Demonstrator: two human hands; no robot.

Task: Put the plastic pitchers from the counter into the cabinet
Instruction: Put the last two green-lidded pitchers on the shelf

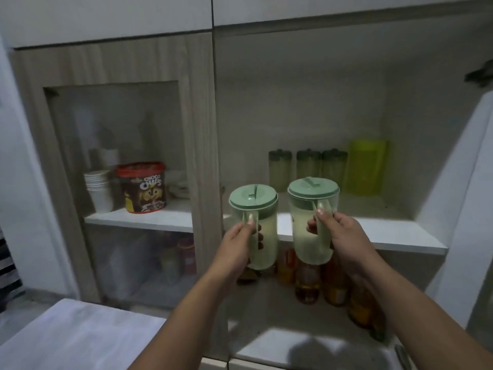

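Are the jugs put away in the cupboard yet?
Not yet. The cupboard door is already open. The left hand holds one green-lidded jug and the right hand holds the other jug, both in the air before the shelf. Still left: setting both down on it.

A home kitchen: a wood-grain cabinet [202,108] holds a cereal tub [142,186], stacked paper cups [98,189], plastic tumblers [306,165] and bottled condiments [306,283].
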